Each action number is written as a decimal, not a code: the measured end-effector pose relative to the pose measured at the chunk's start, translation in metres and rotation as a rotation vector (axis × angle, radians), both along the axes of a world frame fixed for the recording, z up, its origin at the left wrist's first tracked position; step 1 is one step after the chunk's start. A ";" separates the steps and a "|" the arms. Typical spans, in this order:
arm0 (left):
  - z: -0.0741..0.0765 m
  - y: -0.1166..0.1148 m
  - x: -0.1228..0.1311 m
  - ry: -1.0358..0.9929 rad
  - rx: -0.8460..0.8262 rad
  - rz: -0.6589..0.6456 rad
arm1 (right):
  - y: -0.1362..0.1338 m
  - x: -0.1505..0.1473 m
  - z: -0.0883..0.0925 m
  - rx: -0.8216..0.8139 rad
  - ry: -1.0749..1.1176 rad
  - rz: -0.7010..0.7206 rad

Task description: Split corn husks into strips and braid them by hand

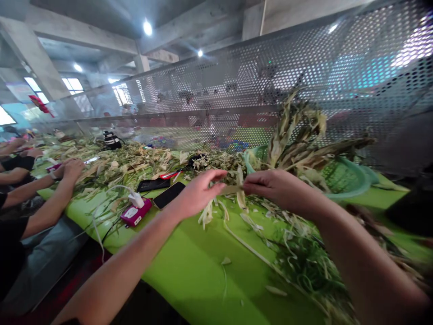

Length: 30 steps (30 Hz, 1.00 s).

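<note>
A pale corn husk strip (231, 190) stretches between my two hands above the green tabletop. Its left end meets the thumb of my left hand (199, 193), whose index finger arches above; the lower fingers are hidden. My right hand (275, 187) is closed, pinching the strip's other end at its fingertips. An upright piece of pale husk (241, 192) crosses the strip right beside my right fingertips. Beneath my left hand dangle curled husk pieces (206, 214). A long thin stalk (252, 250) lies on the table in front.
A green basket (358, 178) with dry corn husks (294, 131) stands at the right back. Green strands (307, 259) pile at right. Left are a phone (169, 195), a magenta power socket (137, 213) and a co-worker's hands (72, 169). A perforated metal screen (216, 106) runs behind.
</note>
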<state>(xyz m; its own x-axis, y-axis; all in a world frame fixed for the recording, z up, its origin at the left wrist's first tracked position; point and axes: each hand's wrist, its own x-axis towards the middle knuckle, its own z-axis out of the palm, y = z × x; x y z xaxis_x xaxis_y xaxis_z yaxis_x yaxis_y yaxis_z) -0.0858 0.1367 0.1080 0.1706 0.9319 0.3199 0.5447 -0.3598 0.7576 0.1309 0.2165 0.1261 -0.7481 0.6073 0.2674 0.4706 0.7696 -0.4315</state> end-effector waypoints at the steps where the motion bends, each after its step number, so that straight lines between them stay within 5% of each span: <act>1: -0.003 0.002 0.010 0.013 0.007 -0.018 | -0.003 -0.003 0.000 0.000 -0.001 0.012; 8: -0.024 0.006 0.048 0.093 -0.045 0.049 | -0.010 -0.010 -0.002 0.044 -0.002 0.009; 12: -0.032 0.007 0.050 0.122 -0.023 0.171 | -0.005 -0.005 -0.002 0.098 -0.018 -0.022; 20: -0.050 0.008 0.040 -0.023 -0.036 0.114 | 0.005 0.002 -0.004 0.028 0.022 -0.026; 30: -0.091 0.020 0.027 -0.735 -0.306 0.112 | 0.022 0.009 -0.008 -0.114 0.540 -0.360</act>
